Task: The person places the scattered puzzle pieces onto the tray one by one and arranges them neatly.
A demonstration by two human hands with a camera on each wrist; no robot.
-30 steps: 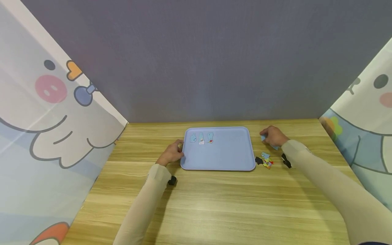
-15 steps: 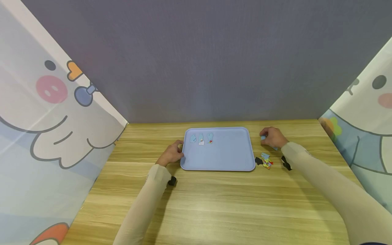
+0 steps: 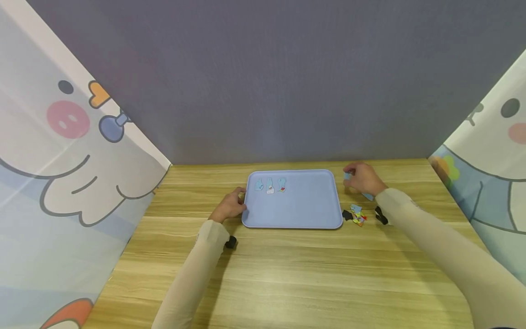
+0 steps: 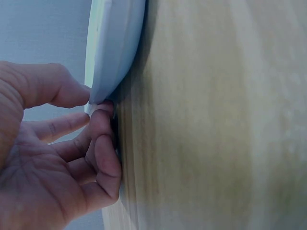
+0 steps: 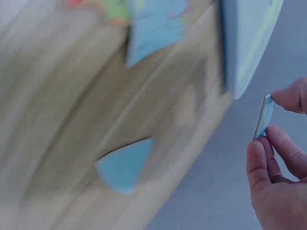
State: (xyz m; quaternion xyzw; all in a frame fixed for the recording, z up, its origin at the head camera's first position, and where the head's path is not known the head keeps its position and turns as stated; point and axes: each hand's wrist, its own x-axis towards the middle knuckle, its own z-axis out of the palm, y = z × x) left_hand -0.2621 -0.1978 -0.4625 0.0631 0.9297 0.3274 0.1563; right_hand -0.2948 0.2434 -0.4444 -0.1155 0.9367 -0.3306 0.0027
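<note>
My right hand [image 3: 363, 177] holds a light blue puzzle piece [image 5: 264, 115] by its edges, thumb on one end and fingertips on the other. The piece is above the wooden table, just right of the tray. My left hand [image 3: 228, 207] grips the left rim of the blue tray [image 3: 308, 205]. In the left wrist view its thumb rests on the rim [image 4: 108, 62] and its other fingers curl in below. Three pale blue printed pieces, one of them a piece with a red mark [image 3: 282, 184], lie in a row along the tray's back left.
Another blue piece [image 5: 125, 165] lies on the table below my right hand. A small pile of colourful pieces [image 3: 359, 215] and a black piece [image 3: 347, 215] lie by the tray's front right corner. A grey wall [image 3: 304, 91] stands behind the table.
My right hand has lifted the blue piece and moved slightly left and back toward the tray. Another blue piece stays on the table. My left hand and the tray have not moved.
</note>
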